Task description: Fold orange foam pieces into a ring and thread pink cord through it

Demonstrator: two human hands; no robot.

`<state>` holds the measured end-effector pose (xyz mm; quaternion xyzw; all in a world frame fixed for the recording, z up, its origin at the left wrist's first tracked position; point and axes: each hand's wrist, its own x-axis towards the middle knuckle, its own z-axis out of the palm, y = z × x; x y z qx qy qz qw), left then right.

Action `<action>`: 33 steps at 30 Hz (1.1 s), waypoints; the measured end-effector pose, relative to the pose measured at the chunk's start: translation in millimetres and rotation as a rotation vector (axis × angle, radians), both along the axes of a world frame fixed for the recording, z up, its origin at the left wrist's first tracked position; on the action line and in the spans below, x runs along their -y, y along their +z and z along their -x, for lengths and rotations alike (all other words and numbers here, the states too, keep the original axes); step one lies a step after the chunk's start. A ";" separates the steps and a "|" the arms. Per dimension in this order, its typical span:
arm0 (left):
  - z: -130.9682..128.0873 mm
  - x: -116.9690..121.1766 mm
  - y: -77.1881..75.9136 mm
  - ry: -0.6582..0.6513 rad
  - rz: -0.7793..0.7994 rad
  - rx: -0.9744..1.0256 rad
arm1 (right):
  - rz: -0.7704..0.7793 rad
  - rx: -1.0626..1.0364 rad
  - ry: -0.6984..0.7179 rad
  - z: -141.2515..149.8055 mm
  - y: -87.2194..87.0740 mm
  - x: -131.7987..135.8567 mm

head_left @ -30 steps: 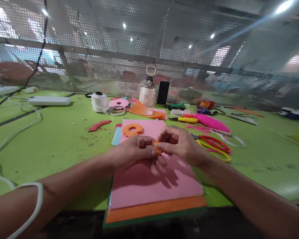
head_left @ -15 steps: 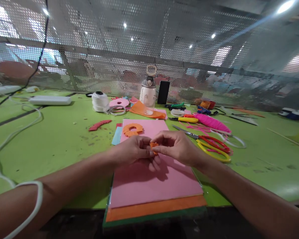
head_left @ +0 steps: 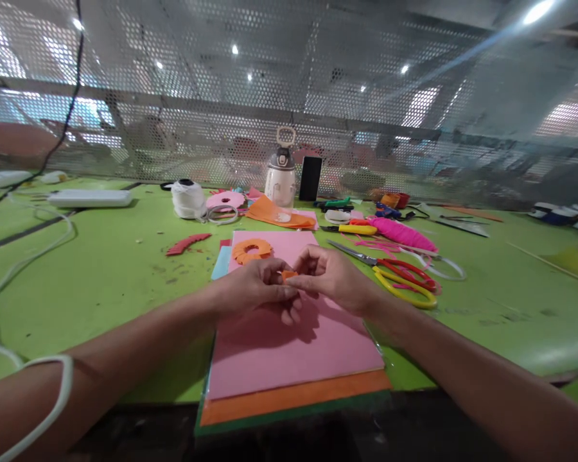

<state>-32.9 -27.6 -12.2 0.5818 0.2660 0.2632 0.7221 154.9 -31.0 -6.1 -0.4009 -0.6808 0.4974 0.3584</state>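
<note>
Taking the small folded orange paper piece (head_left: 289,274) as the centre of the clock, the left forearm enters from 8 o'clock and the right forearm from 4 o'clock. Both hands meet above the flat pink paper sheet (head_left: 293,359). The left hand (head_left: 264,285) pinches the left side of the piece; its thumb lies straight, pointing towards 3 o'clock, and its lower fingers hang loosely bent over the sheet. The right hand (head_left: 334,276) grips the right side of the piece between the stretched thumb and the bent index finger, with its knuckles raised. How its remaining fingers are placed, I cannot tell. A white round cable (head_left: 65,385) passes over the left forearm. At 10 o'clock, the pleated orange paper ring (head_left: 241,254) rests on the sheet, near the left hand. At 3 o'clock, the metal scissors with red and yellow handles (head_left: 368,259) lie beside the right wrist.
</note>
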 end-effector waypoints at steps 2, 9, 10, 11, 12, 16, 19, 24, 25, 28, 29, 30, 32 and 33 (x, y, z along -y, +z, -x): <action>0.1 -2.2 -1.4 0.034 -0.038 0.025 | 0.059 -0.041 0.035 0.2 -0.7 -0.7; -1.6 2.6 -1.3 0.100 -0.259 -0.072 | -0.085 0.006 0.011 9.5 8.9 10.4; -2.2 4.5 -1.9 0.121 -0.308 -0.097 | -0.106 -0.005 0.012 10.2 9.5 11.6; -2.9 6.2 -2.8 0.146 -0.354 -0.119 | -0.123 -0.022 0.017 10.5 9.6 12.4; -3.7 7.4 -3.9 0.170 -0.395 -0.136 | -0.138 -0.040 0.018 10.5 9.2 12.9; -7.4 5.9 -6.9 0.215 -0.406 -0.087 | -0.214 -0.075 -0.043 8.5 6.2 13.2; -7.8 0.7 -5.4 0.177 -0.314 -0.072 | -0.262 -0.083 -0.081 7.4 6.0 13.1; -2.5 -1.2 -1.8 0.110 -0.316 -0.205 | -0.282 -0.073 -0.081 7.1 7.7 11.1; -1.6 -0.1 -1.4 0.112 -0.330 -0.217 | -0.255 -0.082 -0.065 7.1 7.9 10.5; -0.5 4.4 -0.1 0.123 -0.367 -0.228 | -0.163 -0.128 -0.008 7.3 8.0 9.6; -0.8 5.8 0.5 0.126 -0.379 -0.235 | -0.144 -0.145 0.004 7.6 7.9 9.7; -1.5 7.0 1.1 0.128 -0.392 -0.247 | -0.138 -0.158 0.005 8.2 7.8 10.1; -3.3 8.8 1.8 0.128 -0.422 -0.285 | -0.164 -0.162 -0.013 9.5 7.4 11.1; -4.4 9.3 1.8 0.131 -0.434 -0.305 | -0.190 -0.155 -0.028 10.2 7.1 11.6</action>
